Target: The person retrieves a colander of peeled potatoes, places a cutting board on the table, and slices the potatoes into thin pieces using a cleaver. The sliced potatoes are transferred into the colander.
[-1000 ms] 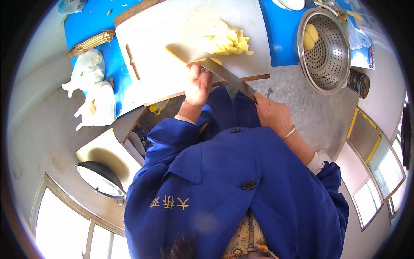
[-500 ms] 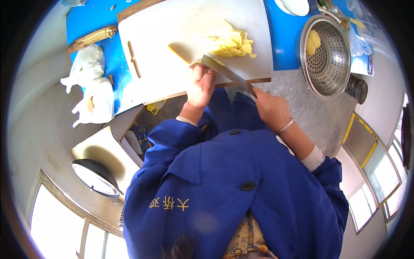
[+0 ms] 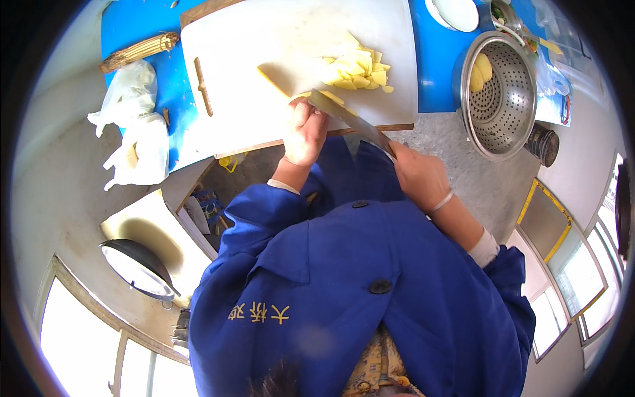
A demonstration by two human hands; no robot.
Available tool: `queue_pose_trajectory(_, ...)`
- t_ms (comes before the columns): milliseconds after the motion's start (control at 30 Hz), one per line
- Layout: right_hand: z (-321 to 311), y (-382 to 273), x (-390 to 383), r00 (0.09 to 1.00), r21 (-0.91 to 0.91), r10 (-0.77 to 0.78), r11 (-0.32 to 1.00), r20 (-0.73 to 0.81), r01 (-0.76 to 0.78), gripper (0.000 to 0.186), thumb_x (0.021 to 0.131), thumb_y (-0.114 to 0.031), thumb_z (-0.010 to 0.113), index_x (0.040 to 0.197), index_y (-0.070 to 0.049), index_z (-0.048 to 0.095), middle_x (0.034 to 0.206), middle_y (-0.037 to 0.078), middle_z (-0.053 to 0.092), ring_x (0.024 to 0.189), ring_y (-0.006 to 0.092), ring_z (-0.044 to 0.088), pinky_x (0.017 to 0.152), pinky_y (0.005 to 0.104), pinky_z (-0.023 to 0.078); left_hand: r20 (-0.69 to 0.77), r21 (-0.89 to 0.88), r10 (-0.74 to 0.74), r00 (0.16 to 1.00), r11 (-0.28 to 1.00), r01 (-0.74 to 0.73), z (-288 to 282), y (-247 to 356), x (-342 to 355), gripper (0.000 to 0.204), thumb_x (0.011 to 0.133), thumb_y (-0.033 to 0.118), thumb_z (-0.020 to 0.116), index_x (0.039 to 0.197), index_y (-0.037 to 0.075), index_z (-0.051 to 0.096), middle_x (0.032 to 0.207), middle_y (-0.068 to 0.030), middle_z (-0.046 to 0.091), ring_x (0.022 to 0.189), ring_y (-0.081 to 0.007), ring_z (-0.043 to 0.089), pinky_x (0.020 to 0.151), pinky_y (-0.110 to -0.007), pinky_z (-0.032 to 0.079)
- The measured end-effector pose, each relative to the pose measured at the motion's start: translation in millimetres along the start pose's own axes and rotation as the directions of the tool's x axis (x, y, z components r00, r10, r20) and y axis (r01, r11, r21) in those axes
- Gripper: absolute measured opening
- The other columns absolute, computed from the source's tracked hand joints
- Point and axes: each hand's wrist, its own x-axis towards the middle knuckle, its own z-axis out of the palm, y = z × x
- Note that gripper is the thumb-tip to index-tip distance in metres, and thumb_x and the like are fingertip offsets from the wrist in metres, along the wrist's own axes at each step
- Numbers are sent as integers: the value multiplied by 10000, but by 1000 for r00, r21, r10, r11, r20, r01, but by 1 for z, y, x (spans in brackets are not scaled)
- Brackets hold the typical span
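Head view. The left hand (image 3: pixel 306 135), fingers bent and bunched together, is clamped on a yellow piece (image 3: pixel 301 97) at the near part of a white cutting board (image 3: pixel 228 122); the hand hides much of this piece. The right hand (image 3: pixel 420 173) is closed around the handle of a knife (image 3: pixel 350 118), the handle itself being covered by the fingers. The blade slants up and leftward from the right hand, its far end just beside the left fingertips. Yellow also shows along the blade's far side. Beyond it, on the right half of the board, lies a loose heap of yellow slices (image 3: pixel 357 68), apart from both hands. The board has a slot near its left edge and rests on a blue worktop (image 3: pixel 433 83), with brown wood showing along its borders.

To the right stands a perforated metal colander (image 3: pixel 519 109) containing peeled yellow pieces (image 3: pixel 481 71); a white bowl (image 3: pixel 461 13) stands beyond it. To the left lie a bundle of sticks (image 3: pixel 140 51) and, nearer the wearer, white plastic bags (image 3: pixel 140 159). A dark-rimmed round pan (image 3: pixel 147 257) appears at lower left, well apart from the hands. The wearer's blue jacket (image 3: pixel 331 258) fills the lower centre.
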Motion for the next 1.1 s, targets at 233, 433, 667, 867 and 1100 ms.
queue_pose_trajectory(233, 16, -2, 34, 998, -31, -66, 997, -9, 65, 238, 976, -135, 534, 1191, -67, 610, 872, 155, 721, 709, 389, 696, 597, 491, 549, -8, 8, -11, 1000, 1000, 11, 3, 0, 1, 346, 708, -102, 764, 1035, 10, 747, 1109, -155, 690, 1030, -356, 628, 884, -417, 524)
queue_pose_trajectory(433, 1, 4, 0, 993, -36, -97, 995, -70, 95, 171, 955, -105, 514, 1096, -58, 600, 795, 145, 706, 645, 372, 694, 558, 487, 549, -46, 19, 2, 999, 1000, -1, 2, 0, 2, 260, 696, -54, 738, 948, 2, 755, 1051, -134, 682, 982, -320, 639, 845, -401, 542)
queue_pose_trajectory(667, 19, -4, 54, 992, 3, -115, 993, -50, 116, 251, 981, -153, 565, 1212, -79, 630, 898, 165, 728, 750, 388, 703, 634, 487, 556, -43, 17, -1, 999, 1000, 1, 3, 0, 0, 324, 684, -68, 755, 999, 8, 759, 1064, -132, 686, 984, -324, 644, 852, -405, 540)
queue_pose_trajectory(867, -10, -6, 12, 994, -39, -106, 994, -21, 105, 108, 956, -113, 524, 1016, -51, 590, 793, 156, 713, 690, 373, 708, 576, 492, 549, -30, 16, -42, 999, 999, 43, 0, -1, -2, 339, 710, -103, 775, 1029, 10, 751, 1079, -132, 684, 985, -338, 636, 858, -402, 533)
queue_pose_trajectory(1100, 15, -10, 60, 974, 9, -187, 982, -131, 189, 133, 991, -168, 548, 1017, -56, 614, 806, 133, 716, 691, 358, 710, 586, 475, 552, -78, -18, -25, 997, 1000, 23, 1, -1, 0, 349, 689, -114, 773, 1013, 13, 752, 1068, -131, 683, 962, -337, 634, 853, -405, 531)
